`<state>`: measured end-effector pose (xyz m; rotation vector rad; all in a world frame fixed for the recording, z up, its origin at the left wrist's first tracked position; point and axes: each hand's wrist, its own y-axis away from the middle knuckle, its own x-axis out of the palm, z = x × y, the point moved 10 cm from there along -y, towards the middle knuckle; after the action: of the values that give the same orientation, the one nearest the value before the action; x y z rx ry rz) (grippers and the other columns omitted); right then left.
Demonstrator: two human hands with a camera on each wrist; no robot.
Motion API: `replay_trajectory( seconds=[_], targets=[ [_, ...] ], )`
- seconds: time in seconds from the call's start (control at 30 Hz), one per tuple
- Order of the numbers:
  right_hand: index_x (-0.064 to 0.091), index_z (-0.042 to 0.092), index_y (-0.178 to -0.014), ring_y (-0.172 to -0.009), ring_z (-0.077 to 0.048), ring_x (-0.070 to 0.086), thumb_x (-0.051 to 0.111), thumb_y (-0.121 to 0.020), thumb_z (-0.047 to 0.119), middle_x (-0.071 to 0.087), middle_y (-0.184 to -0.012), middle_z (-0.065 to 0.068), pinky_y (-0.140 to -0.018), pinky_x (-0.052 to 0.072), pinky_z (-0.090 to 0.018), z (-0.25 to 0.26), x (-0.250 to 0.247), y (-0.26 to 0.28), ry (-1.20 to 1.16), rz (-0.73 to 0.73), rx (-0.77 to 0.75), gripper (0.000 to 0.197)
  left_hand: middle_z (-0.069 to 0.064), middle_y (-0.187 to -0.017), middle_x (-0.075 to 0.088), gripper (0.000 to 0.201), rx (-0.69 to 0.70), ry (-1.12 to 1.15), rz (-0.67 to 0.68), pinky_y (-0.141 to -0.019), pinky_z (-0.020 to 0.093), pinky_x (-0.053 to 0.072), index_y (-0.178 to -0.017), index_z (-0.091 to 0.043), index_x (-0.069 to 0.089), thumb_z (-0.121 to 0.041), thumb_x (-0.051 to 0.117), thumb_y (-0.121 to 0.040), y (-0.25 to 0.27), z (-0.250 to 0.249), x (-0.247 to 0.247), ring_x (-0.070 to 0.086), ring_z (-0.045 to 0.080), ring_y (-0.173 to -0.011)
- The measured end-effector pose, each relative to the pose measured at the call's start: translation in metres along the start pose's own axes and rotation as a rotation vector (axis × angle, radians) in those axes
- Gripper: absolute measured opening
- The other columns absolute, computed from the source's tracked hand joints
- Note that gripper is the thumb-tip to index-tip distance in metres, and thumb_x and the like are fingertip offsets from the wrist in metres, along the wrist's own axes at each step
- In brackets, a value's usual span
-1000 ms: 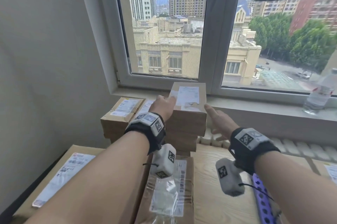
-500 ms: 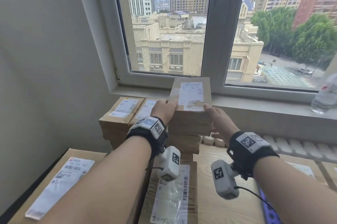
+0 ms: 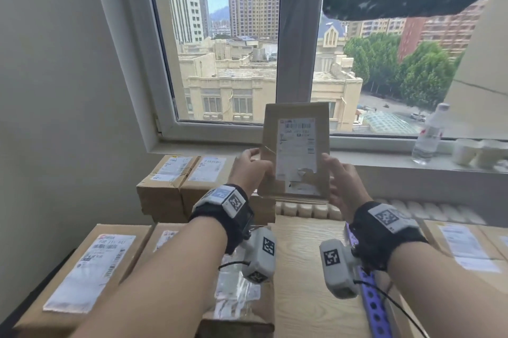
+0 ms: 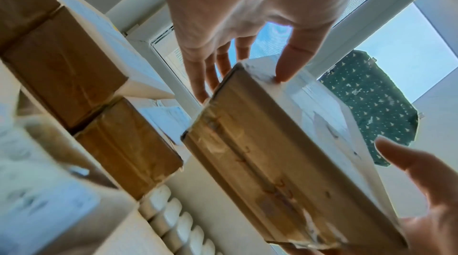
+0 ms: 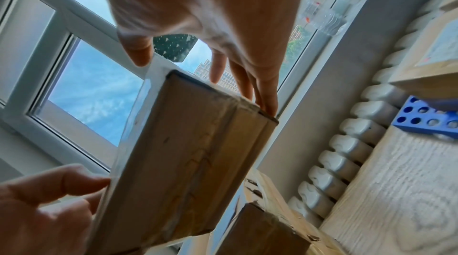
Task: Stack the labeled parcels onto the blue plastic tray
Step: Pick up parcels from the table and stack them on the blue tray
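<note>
Parcel: flat cardboard parcel (image 3: 295,150) held in the air at centre frame in front of the window sill, tilted up so its label faces the camera.
Left hand: left hand (image 3: 251,170) grasps the parcel's left edge, thumb on the label face, fingers behind.
Right hand: right hand (image 3: 339,181) grasps the right edge the same way.
Handling: likely light, judging by the loose fingertip hold; board looks stiff; taped seams (image 5: 198,163) may be slick; label is partly torn, so avoid dragging on it.
Hold: opposite long edges, low down, seem best.
Tray: blue plastic tray (image 3: 371,299) at lower right on the wooden surface (image 3: 302,269), mostly hidden.
Other parcels: stacked boxes (image 3: 181,181) at centre left.
</note>
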<state>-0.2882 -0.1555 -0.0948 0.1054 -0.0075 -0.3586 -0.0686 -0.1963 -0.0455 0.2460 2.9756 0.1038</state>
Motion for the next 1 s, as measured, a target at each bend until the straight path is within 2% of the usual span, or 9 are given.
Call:
replay_trajectory(
  seconds=[0.13, 0.23, 0.3, 0.43, 0.53, 0.67, 0.83, 0.9, 1.0],
  targets=[
    [0.048, 0.015, -0.134, -0.108, -0.028, 0.066, 0.078, -0.049, 0.075, 0.068, -0.119, -0.009, -0.096, 0.050, -0.052, -0.003, -0.034, 0.047, -0.046, -0.050, -0.029, 0.109, 0.013, -0.115, 0.064, 0.052, 0.020, 0.044, 0.126, -0.066, 0.032, 0.054, -0.129, -0.015, 0.045, -0.005, 0.062, -0.080, 0.023, 0.004, 0.039, 0.066, 0.018, -0.088],
    [0.044, 0.014, -0.137, -0.101, -0.023, 0.069, 0.077, -0.070, 0.055, 0.068, -0.118, -0.008, -0.072, 0.058, -0.038, -0.016, -0.068, 0.078, -0.096, -0.099, -0.021, 0.085, 0.009, -0.115, 0.063, 0.063, -0.002, 0.032, 0.220, -0.083, 0.043, 0.054, -0.123, -0.018, 0.044, -0.035, 0.065, -0.066, 0.042, 0.016, 0.079, 0.064, 0.019, -0.099],
    [0.042, 0.013, -0.138, -0.099, -0.021, 0.070, 0.073, -0.081, 0.046, 0.068, -0.117, -0.009, -0.067, 0.056, -0.032, -0.024, -0.092, 0.095, -0.104, -0.139, -0.024, 0.072, 0.007, -0.116, 0.063, 0.071, -0.026, 0.020, 0.232, -0.091, 0.050, 0.054, -0.118, -0.022, 0.044, -0.053, 0.067, -0.059, 0.053, 0.029, 0.102, 0.063, 0.020, -0.105],
    [0.045, 0.016, -0.135, -0.096, -0.019, 0.069, 0.069, -0.085, 0.043, 0.070, -0.110, -0.006, -0.068, 0.054, -0.034, -0.038, -0.134, 0.125, -0.111, -0.208, -0.017, 0.062, 0.006, -0.115, 0.062, 0.067, -0.057, 0.073, 0.254, -0.092, 0.050, 0.054, -0.118, -0.018, 0.043, -0.058, 0.067, -0.068, 0.079, 0.042, 0.142, 0.063, 0.020, -0.105],
    [0.048, 0.017, -0.132, -0.097, -0.019, 0.068, 0.068, -0.086, 0.040, 0.070, -0.109, -0.005, -0.072, 0.054, -0.037, -0.048, -0.165, 0.146, -0.128, -0.241, -0.016, 0.055, 0.006, -0.115, 0.062, 0.072, -0.048, 0.064, 0.274, -0.093, 0.050, 0.052, -0.115, -0.017, 0.043, -0.061, 0.066, -0.062, 0.099, 0.041, 0.172, 0.062, 0.020, -0.105],
    [0.046, 0.018, -0.133, -0.102, -0.018, 0.067, 0.069, -0.084, 0.042, 0.067, -0.119, -0.006, -0.067, 0.050, -0.031, -0.070, -0.212, 0.164, -0.164, -0.263, 0.000, 0.060, 0.007, -0.116, 0.061, 0.073, -0.044, 0.058, 0.301, -0.089, 0.049, 0.054, -0.117, -0.014, 0.043, -0.058, 0.067, -0.064, 0.124, 0.047, 0.218, 0.062, 0.019, -0.105],
    [0.046, 0.016, -0.134, -0.091, -0.015, 0.070, 0.068, -0.086, 0.040, 0.070, -0.110, -0.007, -0.062, 0.051, -0.025, -0.087, -0.289, 0.174, -0.150, -0.269, 0.004, 0.059, 0.008, -0.115, 0.063, 0.079, -0.078, 0.060, 0.336, -0.093, 0.051, 0.053, -0.118, -0.013, 0.044, -0.058, 0.072, -0.058, 0.148, 0.054, 0.293, 0.064, 0.019, -0.104],
    [0.048, 0.015, -0.131, -0.090, -0.017, 0.070, 0.070, -0.085, 0.041, 0.071, -0.108, -0.007, -0.064, 0.055, -0.028, -0.088, -0.326, 0.177, -0.147, -0.262, 0.001, 0.058, 0.008, -0.115, 0.064, 0.080, -0.100, 0.070, 0.360, -0.091, 0.049, 0.054, -0.117, -0.014, 0.044, -0.059, 0.073, -0.058, 0.158, 0.055, 0.331, 0.064, 0.019, -0.105],
    [0.048, 0.010, -0.132, -0.090, -0.024, 0.073, 0.080, -0.074, 0.044, 0.072, -0.107, -0.011, -0.075, 0.059, -0.042, -0.093, -0.386, 0.178, -0.165, -0.280, -0.003, 0.075, 0.010, -0.118, 0.063, 0.078, -0.131, 0.078, 0.401, -0.087, 0.048, 0.056, -0.115, -0.015, 0.044, -0.058, 0.073, -0.058, 0.173, 0.059, 0.392, 0.064, 0.021, -0.107]
  ],
)
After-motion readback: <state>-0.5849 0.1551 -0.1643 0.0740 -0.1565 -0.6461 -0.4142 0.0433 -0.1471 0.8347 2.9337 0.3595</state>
